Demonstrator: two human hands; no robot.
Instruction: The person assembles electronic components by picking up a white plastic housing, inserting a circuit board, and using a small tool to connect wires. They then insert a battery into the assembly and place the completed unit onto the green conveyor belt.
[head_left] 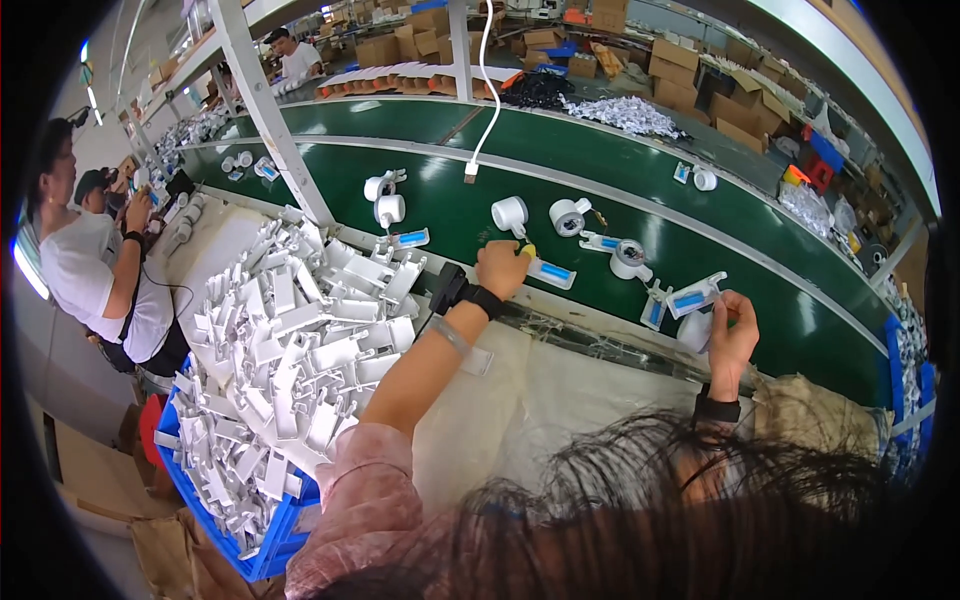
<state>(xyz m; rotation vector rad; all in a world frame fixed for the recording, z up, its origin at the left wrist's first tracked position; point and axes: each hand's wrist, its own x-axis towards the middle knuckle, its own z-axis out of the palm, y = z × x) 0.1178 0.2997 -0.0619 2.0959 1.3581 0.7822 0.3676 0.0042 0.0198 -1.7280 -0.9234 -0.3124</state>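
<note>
My left hand (502,268), with a black band on its wrist, reaches over the near edge of the green conveyor belt. Its fingers are curled together, and something yellow shows at the fingertips; what they grip is hidden. Beside them lie a white handle piece with a blue cell (553,274) and a white round housing (509,214). Farther right, my right hand (735,335) pinches the end of another white handle piece (697,296) with a blue cell, tilted above the belt. A white round part (694,331) sits just below that piece, partly behind my fingers.
More round white units (630,260) with handles lie along the belt (440,185). White plastic shells (310,330) are heaped at left, spilling over a blue crate (255,560). A white cable (487,90) hangs above the belt. Co-workers (95,260) stand at far left.
</note>
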